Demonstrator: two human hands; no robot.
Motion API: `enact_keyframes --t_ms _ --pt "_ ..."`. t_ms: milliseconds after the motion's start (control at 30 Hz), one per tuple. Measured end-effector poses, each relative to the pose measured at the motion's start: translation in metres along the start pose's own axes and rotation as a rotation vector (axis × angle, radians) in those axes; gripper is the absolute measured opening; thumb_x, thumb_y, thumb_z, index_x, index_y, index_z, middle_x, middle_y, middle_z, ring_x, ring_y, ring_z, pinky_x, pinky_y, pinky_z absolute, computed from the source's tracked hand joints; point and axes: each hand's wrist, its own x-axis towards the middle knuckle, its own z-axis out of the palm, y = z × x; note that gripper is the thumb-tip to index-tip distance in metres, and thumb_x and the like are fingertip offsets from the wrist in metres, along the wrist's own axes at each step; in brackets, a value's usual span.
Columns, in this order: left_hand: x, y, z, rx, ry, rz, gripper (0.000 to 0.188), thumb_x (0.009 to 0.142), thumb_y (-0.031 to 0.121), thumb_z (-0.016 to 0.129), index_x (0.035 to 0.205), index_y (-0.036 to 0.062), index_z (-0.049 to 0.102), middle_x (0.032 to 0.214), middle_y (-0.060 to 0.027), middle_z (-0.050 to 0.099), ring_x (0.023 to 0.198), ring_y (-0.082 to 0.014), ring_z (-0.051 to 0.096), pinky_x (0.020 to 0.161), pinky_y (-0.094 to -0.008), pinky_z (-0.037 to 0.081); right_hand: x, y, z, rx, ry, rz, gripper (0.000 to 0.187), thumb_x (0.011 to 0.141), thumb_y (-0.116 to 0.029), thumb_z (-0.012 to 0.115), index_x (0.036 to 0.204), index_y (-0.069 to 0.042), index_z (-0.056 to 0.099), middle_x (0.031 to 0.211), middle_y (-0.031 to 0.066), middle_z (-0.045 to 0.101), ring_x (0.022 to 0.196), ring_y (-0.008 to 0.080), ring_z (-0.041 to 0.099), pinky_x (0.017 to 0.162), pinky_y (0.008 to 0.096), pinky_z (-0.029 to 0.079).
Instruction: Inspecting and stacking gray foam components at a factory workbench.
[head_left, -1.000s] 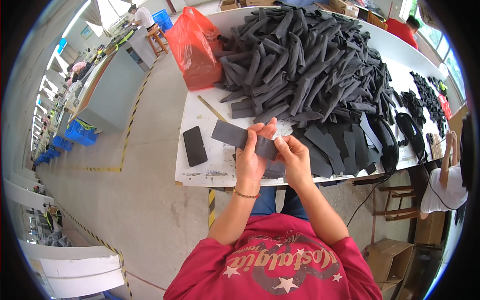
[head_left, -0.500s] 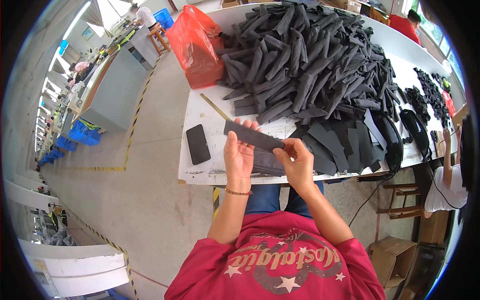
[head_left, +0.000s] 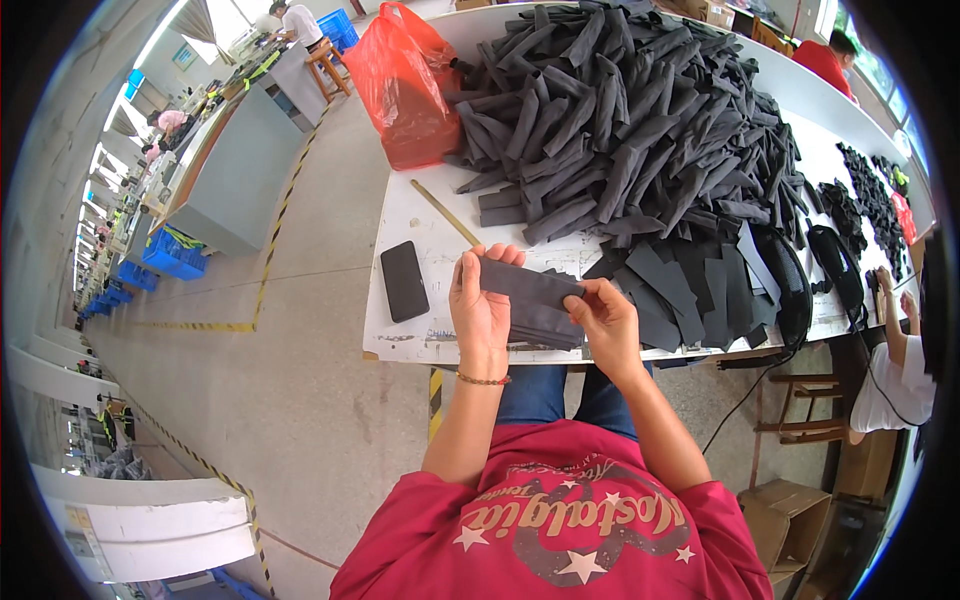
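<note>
- Here's the dark grey fabric strip (head_left: 535,287), spread flat between two hands above the near part of the desk (head_left: 400,342).
- The right hand (head_left: 603,312) has the firmer grip: thumb and fingertips pinch the strip's right end.
- The left hand (head_left: 487,305) looks looser, thumb up, fingers behind the left end; whether it presses, I can't tell.
- Trouble spot! That left end could slip free if the loose hold gives, and uneven pull from the right could skew or crease such limp cloth.
- Just below the grip, a stack of dark fabric strips (head_left: 548,332): so alike that the held one might mix in, or a brushing knuckle could push the pile askew.
- Left of the grip, a black smartphone (head_left: 404,281); beyond it, a yellowish flat stick (head_left: 440,210) slants toward the left fingers.
- Right of the grip, flat dark panels (head_left: 665,285) overlap loosely, then a black case (head_left: 780,280).
- Far side of the grip, a big heap of dark fabric pieces (head_left: 620,130); stacked this loosely, a knock could bring some sliding down.
- Containers now: the red plastic bag (head_left: 405,100), beyond and left, bulges, contents unclear.
- Far left on the floor, a blue crate (head_left: 172,258) with something yellow-green on top; behind the right forearm, low down, an open cardboard box (head_left: 785,525), its inside too dark to read.
</note>
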Motion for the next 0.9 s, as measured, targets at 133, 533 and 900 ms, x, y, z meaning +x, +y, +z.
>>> enact_keyframes --t_ms 133,533,900 --pt "0.003 0.007 0.002 0.053 -0.018 0.046 0.021 0.097 0.022 0.057 0.106 0.0030 0.059 0.096 -0.0123 0.067 0.091 -0.0255 0.065 0.091 -0.0467 0.052 0.002 -0.015 0.006 0.005 0.013 0.004 0.019 0.092 -0.011 0.064 0.106 0.002 0.062 0.073 0.0015 0.059 0.065 0.0065 0.055 0.060 0.0219 0.047" --pt "-0.011 -0.009 0.023 0.026 0.159 0.046 0.030 0.098 0.026 0.056 0.107 -0.0028 0.057 0.077 -0.0006 0.047 0.072 -0.0143 0.047 0.076 -0.0324 0.048 -0.005 -0.003 0.022 0.158 0.063 0.134 0.019 0.096 -0.013 0.059 0.100 0.005 0.064 0.072 0.0037 0.060 0.054 0.0100 0.058 0.049 0.0230 0.048" --pt "-0.013 -0.007 0.021 0.000 0.166 0.013 0.029 0.098 0.025 0.055 0.107 -0.0024 0.057 0.076 0.0000 0.046 0.072 -0.0139 0.045 0.076 -0.0319 0.047 -0.007 -0.005 0.020 0.118 0.079 0.141 0.017 0.095 -0.011 0.060 0.098 0.005 0.065 0.072 0.0029 0.061 0.055 0.0095 0.058 0.050 0.0231 0.049"
